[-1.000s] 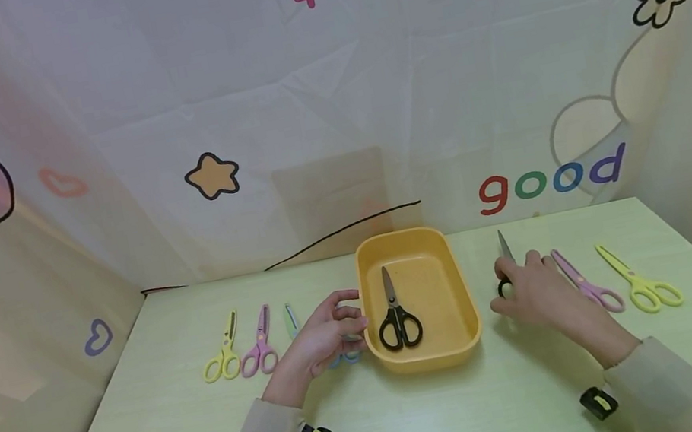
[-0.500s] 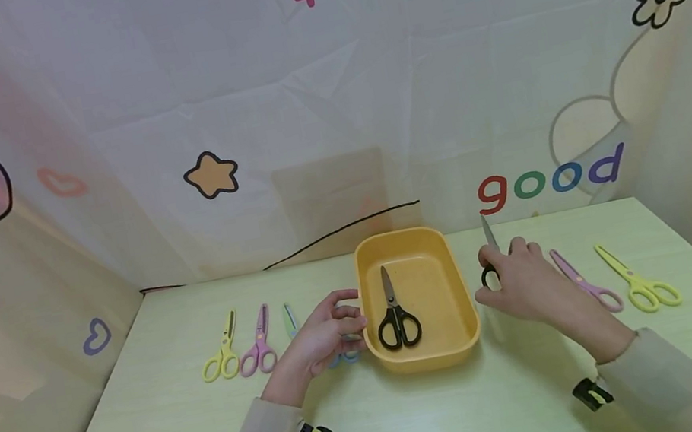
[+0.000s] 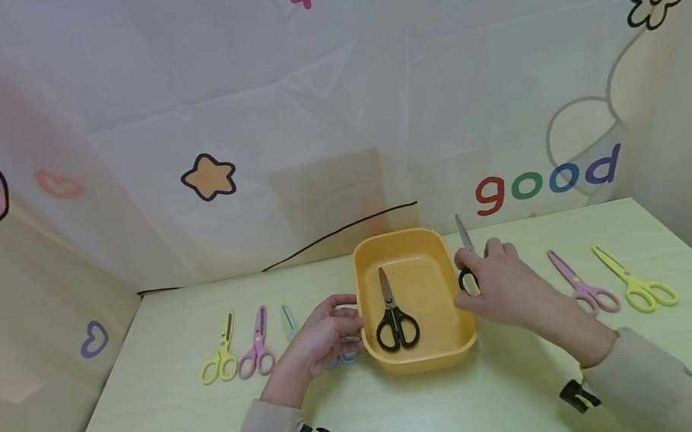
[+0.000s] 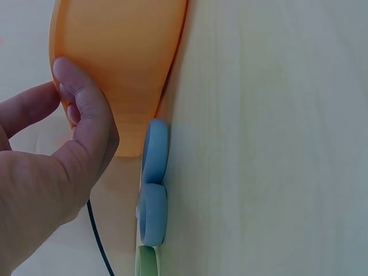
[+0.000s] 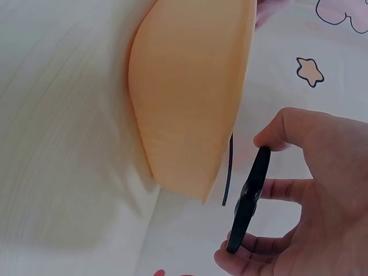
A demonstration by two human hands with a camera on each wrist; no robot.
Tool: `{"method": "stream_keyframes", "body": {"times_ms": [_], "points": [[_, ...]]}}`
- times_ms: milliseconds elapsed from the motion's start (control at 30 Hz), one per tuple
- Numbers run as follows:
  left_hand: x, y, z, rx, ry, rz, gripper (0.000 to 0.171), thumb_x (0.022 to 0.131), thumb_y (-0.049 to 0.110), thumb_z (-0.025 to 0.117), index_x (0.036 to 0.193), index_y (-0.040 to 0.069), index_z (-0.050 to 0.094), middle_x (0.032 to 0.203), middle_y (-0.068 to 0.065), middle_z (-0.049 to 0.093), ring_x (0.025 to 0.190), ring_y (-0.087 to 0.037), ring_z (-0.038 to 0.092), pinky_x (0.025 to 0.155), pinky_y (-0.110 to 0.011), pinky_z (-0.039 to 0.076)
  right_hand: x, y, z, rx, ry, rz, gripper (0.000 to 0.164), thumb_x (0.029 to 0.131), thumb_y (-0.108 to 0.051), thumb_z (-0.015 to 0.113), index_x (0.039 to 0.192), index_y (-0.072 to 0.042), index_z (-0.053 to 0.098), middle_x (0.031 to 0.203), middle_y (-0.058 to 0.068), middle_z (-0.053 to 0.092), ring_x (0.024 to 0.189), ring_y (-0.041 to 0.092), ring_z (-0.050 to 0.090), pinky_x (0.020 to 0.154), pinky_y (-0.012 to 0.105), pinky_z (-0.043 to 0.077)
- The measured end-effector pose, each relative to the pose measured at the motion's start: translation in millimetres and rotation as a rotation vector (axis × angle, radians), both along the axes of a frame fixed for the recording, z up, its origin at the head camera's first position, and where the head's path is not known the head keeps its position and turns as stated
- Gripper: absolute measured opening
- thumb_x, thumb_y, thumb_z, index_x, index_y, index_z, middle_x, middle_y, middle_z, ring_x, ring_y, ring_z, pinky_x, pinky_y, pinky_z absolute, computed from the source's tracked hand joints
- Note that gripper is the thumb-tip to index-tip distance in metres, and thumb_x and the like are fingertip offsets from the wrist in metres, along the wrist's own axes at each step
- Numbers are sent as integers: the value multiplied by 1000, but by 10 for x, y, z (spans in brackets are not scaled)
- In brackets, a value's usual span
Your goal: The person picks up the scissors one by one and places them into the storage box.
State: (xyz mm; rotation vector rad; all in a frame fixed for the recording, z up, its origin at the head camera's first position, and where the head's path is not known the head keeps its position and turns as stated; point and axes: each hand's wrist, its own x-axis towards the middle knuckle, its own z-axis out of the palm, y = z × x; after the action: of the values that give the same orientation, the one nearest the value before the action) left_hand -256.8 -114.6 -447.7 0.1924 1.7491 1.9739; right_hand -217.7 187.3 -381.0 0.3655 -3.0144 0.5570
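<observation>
Now: right hand (image 3: pixel 506 288) pinching scissors (image 5: pixel 249 192) | shifted to tray (image 3: pixel 427 363) 3 o'clock, not inside yet | left hand (image 3: pixel 324 337) touching 9 o'clock, loose

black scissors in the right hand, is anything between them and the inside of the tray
Just the right rim of the yellow tray; the black scissors in the right hand look higher than it in the right wrist view. Nothing else visible is in the way; the other scissors lie inside, on the left.
</observation>
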Motion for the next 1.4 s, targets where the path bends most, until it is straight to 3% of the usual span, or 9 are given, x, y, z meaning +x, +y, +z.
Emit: {"method": "stream_keyframes", "body": {"times_ms": [400, 800, 1133, 1400], "points": [[5, -6, 56, -4, -3, -14, 52, 97, -1, 56, 143, -8, 34, 109, -17, 60, 77, -15, 63, 69, -29, 59, 16, -234, 12, 35, 1, 41, 38, 87, -27, 69, 119, -10, 60, 101, 16, 47, 96, 36, 45, 69, 42, 48], [-23, -28, 14, -5, 16, -38, 55, 93, 1, 56, 143, -6, 32, 97, -10, 64, 76, -15, 63, 71, -31, 59, -3, -455, -52, 30, 1, 86, 32, 86, -25, 71, 114, -12, 61, 97, 18, 47, 91, 35, 45, 67, 41, 49], [-11, -33, 30, -7, -2, -39, 57, 93, -3, 56, 145, -6, 31, 113, -21, 59, 80, -19, 65, 70, -30, 59, -11, -586, -112, 50, -10, 95, 37, 86, -23, 75, 118, -10, 63, 102, 21, 51, 95, 37, 47, 66, 41, 50], [-10, -27, 30, 2, -5, -34, 59, 92, -4, 57, 145, -6, 31, 112, -19, 59, 79, -18, 65, 68, -29, 59, -30, -656, -171, 71, -78, 104, 35, 86, -26, 75, 115, -11, 62, 102, 20, 51, 98, 37, 49, 68, 43, 52]]}}
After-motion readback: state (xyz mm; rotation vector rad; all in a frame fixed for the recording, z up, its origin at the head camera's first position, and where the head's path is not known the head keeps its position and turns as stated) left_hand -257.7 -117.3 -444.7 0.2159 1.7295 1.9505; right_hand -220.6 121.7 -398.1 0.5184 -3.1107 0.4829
